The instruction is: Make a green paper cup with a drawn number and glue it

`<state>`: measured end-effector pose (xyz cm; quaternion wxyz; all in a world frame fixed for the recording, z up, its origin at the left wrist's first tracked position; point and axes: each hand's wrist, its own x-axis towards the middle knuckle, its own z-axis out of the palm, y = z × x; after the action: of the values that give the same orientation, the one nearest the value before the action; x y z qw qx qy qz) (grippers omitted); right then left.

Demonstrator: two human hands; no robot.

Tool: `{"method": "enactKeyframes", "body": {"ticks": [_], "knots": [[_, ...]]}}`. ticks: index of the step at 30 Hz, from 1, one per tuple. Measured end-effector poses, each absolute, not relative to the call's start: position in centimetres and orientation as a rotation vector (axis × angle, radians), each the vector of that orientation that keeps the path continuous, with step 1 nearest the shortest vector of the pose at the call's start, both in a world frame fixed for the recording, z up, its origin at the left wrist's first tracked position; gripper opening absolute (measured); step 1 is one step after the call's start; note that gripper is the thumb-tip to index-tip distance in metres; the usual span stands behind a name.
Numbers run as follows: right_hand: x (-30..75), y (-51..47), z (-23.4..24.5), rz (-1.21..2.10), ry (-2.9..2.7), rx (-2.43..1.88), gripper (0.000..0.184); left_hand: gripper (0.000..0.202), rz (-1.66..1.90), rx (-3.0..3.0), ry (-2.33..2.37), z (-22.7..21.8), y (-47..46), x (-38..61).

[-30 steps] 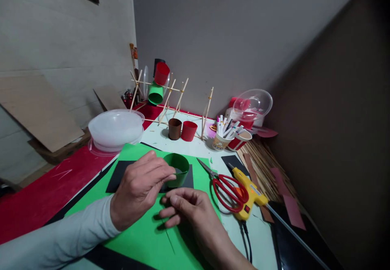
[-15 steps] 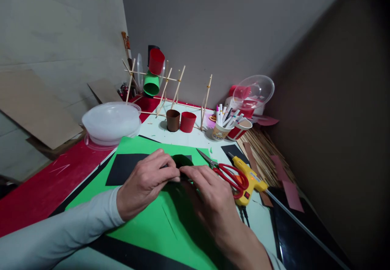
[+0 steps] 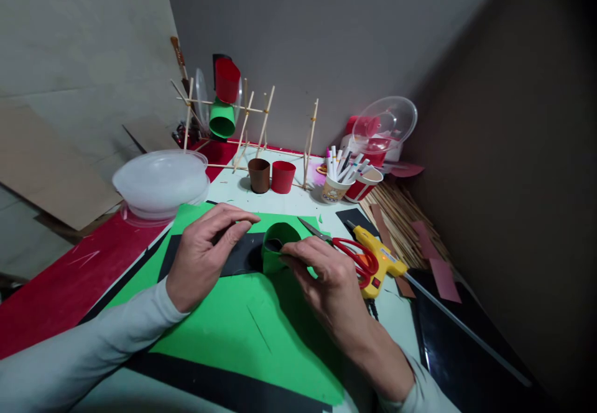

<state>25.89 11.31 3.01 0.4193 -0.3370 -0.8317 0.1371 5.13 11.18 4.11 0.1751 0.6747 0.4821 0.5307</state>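
A small green paper cup (image 3: 278, 245) stands on a black sheet (image 3: 236, 257) that lies on a large green sheet (image 3: 242, 332). My right hand (image 3: 321, 273) is closed on the cup's near rim, pinching it between thumb and fingers. Just left of the cup, my left hand (image 3: 205, 254) hovers over the black sheet. Its fingers are loosely spread and hold nothing.
Red-handled scissors (image 3: 347, 257) and a yellow glue gun (image 3: 377, 260) lie right of the cup. Behind are a brown cup (image 3: 259, 175), a red cup (image 3: 282, 176), a stick frame (image 3: 247, 127) with hung cups, marker cups (image 3: 336, 183), clear plastic bowls (image 3: 161, 183) and bamboo sticks (image 3: 401, 214).
My left hand has let go of the green cup and opened. My right hand came forward from the green sheet and took hold of the cup's rim.
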Motion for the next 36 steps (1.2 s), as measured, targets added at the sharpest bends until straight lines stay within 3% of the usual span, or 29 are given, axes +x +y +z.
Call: {"method": "enactKeyframes", "body": {"ticks": [10,27,36], "knots": [[25.9,11.5,3.6,0.596,-1.751,-0.915,0.004,0.027,0.994,1.402,1.314,3.6,11.0,5.8],[25.6,12.1,4.1,1.128,-1.140,-1.013,0.016,0.046,0.926,0.874,1.139,3.7,11.1,6.0],[25.1,12.0,3.7,1.277,-0.863,-1.005,0.030,0.030,1.022,1.088,1.124,3.5,10.4,6.6]]}}
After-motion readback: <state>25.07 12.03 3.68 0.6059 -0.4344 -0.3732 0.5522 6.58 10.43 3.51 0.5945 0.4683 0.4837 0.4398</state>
